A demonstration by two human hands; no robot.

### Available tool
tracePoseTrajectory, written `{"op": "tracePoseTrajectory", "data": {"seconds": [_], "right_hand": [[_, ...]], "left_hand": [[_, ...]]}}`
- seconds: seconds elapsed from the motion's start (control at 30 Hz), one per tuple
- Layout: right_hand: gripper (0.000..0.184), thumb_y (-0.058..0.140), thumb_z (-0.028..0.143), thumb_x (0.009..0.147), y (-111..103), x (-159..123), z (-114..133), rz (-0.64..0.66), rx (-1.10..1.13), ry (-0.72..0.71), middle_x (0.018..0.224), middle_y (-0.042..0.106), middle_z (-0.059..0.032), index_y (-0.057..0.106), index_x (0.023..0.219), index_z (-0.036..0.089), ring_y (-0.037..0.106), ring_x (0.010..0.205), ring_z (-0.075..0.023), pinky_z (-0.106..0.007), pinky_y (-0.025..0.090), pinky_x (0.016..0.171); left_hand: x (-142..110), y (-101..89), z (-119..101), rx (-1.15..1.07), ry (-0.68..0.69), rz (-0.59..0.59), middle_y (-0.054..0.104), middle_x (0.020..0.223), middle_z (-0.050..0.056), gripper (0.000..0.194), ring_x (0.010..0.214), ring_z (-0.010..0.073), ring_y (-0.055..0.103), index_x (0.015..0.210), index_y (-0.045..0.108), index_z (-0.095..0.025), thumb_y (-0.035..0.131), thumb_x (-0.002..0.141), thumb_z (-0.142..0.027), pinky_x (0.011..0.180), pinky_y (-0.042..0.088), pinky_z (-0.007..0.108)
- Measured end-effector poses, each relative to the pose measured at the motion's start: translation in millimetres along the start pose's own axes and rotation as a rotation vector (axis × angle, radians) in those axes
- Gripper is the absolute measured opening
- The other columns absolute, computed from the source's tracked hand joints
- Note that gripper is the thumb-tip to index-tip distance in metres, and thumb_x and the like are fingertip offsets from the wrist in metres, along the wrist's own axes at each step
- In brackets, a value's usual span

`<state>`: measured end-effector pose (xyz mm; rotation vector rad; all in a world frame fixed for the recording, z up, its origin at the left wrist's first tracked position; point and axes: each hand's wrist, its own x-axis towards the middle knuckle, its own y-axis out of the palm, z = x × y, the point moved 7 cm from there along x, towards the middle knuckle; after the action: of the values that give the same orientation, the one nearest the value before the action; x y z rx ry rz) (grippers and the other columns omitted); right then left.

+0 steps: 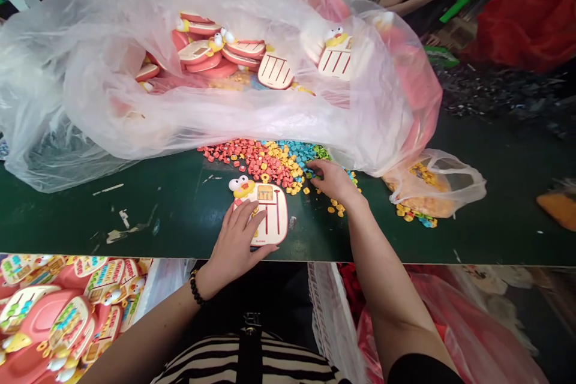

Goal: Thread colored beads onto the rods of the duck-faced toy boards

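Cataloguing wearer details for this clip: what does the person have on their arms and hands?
Neither the left hand nor the right hand wears a glove; a black beaded bracelet circles the left wrist, and a black sleeve edges the right arm.

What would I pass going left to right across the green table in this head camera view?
White scraps → cream duck-topped toy board → right hand → plastic bag of beads → orange packet
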<state>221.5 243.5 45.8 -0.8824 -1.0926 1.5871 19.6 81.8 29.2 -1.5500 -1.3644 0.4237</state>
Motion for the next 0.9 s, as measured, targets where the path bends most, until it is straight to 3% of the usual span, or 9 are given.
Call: {"op": "tracePoseTrajectory", "data": {"seconds": [0.2, 0.37, 0.5, 0.57, 0.67, 0.77, 0.9], "right_hand": [[0.023, 0.057, 0.015, 0.08, -2.0, 4.4, 0.8, -0.075, -0.044, 0.092, 0.1, 0.072, -0.0079, 0.074, 0.094, 0.021, 0.066, 0.091, -0.0249, -0.037, 0.051, 0.082], [0.02, 0.059, 0.013, 0.079, -7.9, 1.9, 7.1, -0.114, -0.058, 0.104, 0.099, 0.072, -0.0099, 0.075, 0.091, 0.018, 0.067, 0.091, -0.0268, -0.038, 0.051, 0.081], [0.019, 0.058, 0.02, 0.085, -9.6, -22.5, 37.3, -0.308, 0.122, -0.05, 0.096, 0.074, -0.0066, 0.073, 0.096, 0.02, 0.068, 0.089, -0.0226, -0.035, 0.052, 0.081], [0.017, 0.058, 0.023, 0.088, 4.0, -37.9, 61.6, -0.335, 0.181, -0.184, 0.094, 0.075, -0.0046, 0.073, 0.095, 0.022, 0.068, 0.089, -0.0205, -0.032, 0.053, 0.081], [0.023, 0.051, 0.022, 0.092, 27.5, -58.1, 89.2, -0.368, 0.095, -0.304, 0.103, 0.075, -0.0058, 0.073, 0.1, 0.021, 0.068, 0.096, -0.0202, -0.033, 0.051, 0.085], [0.028, 0.047, 0.022, 0.095, 39.4, -71.7, 96.5, -0.387, -0.043, -0.307, 0.116, 0.071, -0.0079, 0.069, 0.112, 0.019, 0.064, 0.109, -0.0221, -0.036, 0.048, 0.089], [0.03, 0.045, 0.023, 0.096, 39.6, -86.5, 98.2, -0.374, -0.117, -0.289, 0.118, 0.069, -0.0092, 0.066, 0.117, 0.016, 0.059, 0.119, -0.0249, -0.037, 0.047, 0.09]], "left_hand": [[0.2, -0.7, -1.5, 0.017, 0.013, -0.004, 0.05, 0.137, 0.015, 0.053, 0.131, 0.0303, 0.042, 0.127, 0.049, -0.019, 0.059, 0.085, -0.049, 0.112, 0.03, 0.052], [0.0, -0.6, -1.6, 0.027, 0.012, -0.012, 0.051, 0.136, 0.016, 0.053, 0.13, 0.0299, 0.043, 0.126, 0.05, -0.017, 0.059, 0.084, -0.05, 0.111, 0.032, 0.051], [-0.3, -0.1, -1.7, 0.035, 0.012, -0.02, 0.051, 0.135, 0.016, 0.053, 0.129, 0.0299, 0.044, 0.125, 0.052, -0.017, 0.061, 0.083, -0.049, 0.111, 0.032, 0.05], [-0.3, 0.0, -2.0, 0.044, 0.012, -0.026, 0.051, 0.135, 0.016, 0.053, 0.129, 0.0304, 0.044, 0.124, 0.052, -0.016, 0.061, 0.083, -0.049, 0.11, 0.032, 0.05], [0.0, 0.1, -2.5, 0.062, 0.015, -0.032, 0.051, 0.134, 0.017, 0.054, 0.129, 0.0309, 0.044, 0.124, 0.053, -0.015, 0.061, 0.083, -0.049, 0.11, 0.032, 0.051], [0.2, -0.3, -3.1, 0.067, 0.02, -0.035, 0.052, 0.134, 0.017, 0.053, 0.128, 0.0308, 0.045, 0.124, 0.053, -0.016, 0.06, 0.084, -0.049, 0.109, 0.033, 0.05], [-0.2, -0.1, -4.0, 0.061, 0.031, -0.033, 0.052, 0.134, 0.017, 0.054, 0.128, 0.0311, 0.045, 0.125, 0.052, -0.015, 0.06, 0.084, -0.049, 0.109, 0.033, 0.051]]}}
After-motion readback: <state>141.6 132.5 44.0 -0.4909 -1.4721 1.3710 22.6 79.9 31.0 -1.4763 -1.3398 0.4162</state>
